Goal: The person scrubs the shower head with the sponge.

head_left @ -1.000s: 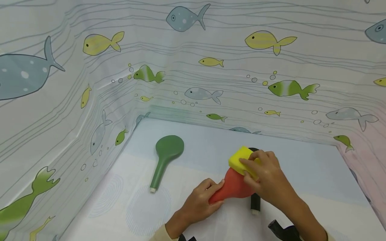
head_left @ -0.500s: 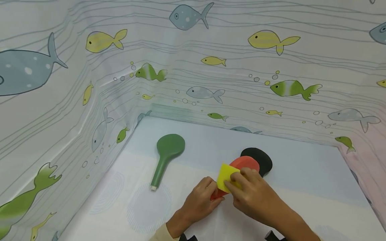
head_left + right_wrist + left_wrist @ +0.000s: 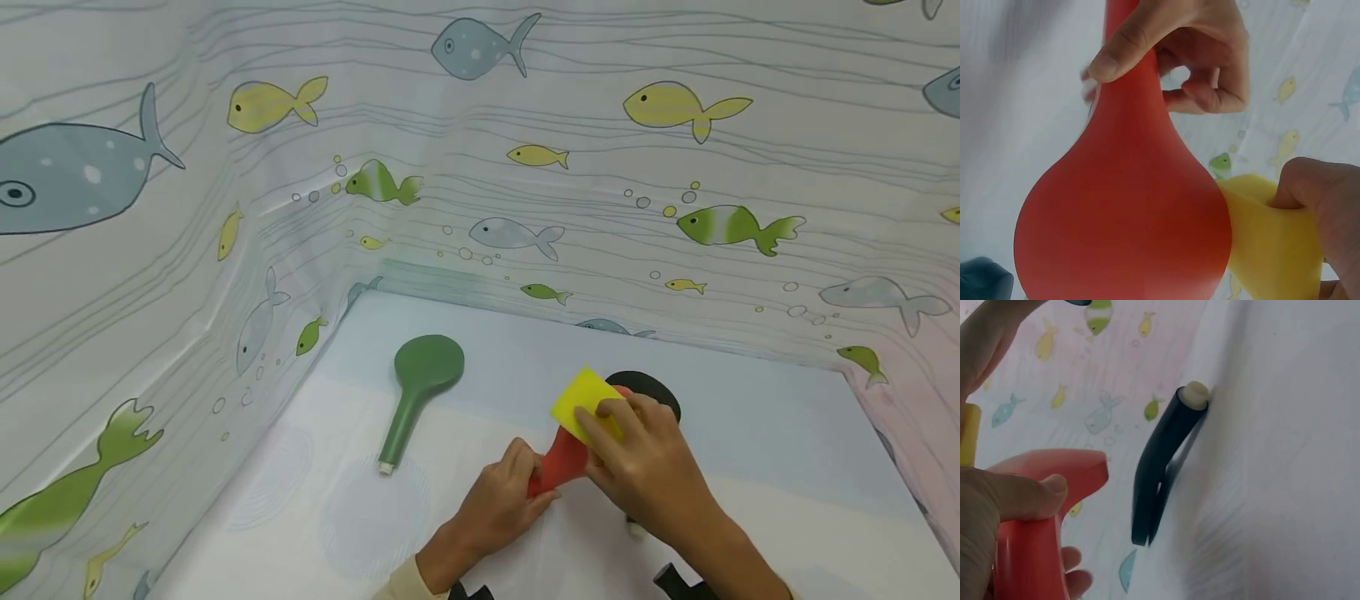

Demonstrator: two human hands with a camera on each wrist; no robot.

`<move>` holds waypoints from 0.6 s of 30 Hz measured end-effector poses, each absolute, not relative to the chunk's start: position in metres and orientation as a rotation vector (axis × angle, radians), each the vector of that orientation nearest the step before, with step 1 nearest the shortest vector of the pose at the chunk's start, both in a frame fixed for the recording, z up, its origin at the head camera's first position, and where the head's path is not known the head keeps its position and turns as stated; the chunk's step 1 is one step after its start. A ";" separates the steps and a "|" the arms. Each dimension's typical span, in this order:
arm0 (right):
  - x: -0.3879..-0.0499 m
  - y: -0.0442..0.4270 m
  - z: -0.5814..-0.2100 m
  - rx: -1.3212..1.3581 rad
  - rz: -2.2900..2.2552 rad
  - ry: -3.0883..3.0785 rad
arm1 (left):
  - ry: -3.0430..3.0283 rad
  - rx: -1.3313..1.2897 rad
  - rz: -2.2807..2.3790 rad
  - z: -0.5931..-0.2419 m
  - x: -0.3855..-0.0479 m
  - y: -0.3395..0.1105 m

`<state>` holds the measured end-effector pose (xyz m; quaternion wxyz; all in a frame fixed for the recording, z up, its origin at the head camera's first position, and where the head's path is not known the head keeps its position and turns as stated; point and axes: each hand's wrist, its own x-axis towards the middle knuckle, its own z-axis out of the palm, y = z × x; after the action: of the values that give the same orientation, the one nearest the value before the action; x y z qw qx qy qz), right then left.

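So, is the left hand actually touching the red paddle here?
Touching. The right wrist view shows the left hand gripping the red paddle, its thumb laid directly across the narrow part.

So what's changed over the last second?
The right hand moved the yellow sponge toward the left hand, then back along the red utensil, whose round end swung upward in the head view. Both hands kept their grips. The green utensil and black utensil stayed put.
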<state>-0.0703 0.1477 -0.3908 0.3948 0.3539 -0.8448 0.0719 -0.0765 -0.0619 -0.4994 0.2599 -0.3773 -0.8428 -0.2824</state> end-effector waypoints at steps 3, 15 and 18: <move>-0.068 0.148 -0.393 0.917 0.140 -2.169 | -2.319 -1.020 -0.760 -0.499 -0.075 -0.061; -0.057 0.143 -0.404 0.994 0.102 -2.195 | -2.456 -1.013 -0.840 -0.499 -0.071 -0.058; -0.055 0.142 -0.406 1.011 0.070 -2.204 | -2.457 -1.001 -0.826 -0.500 -0.071 -0.058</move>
<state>-0.0552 0.1421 -0.4064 0.3502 0.3903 -0.8511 0.0270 -0.0714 -0.0581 -0.4996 0.1805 -0.3545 -0.8697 -0.2923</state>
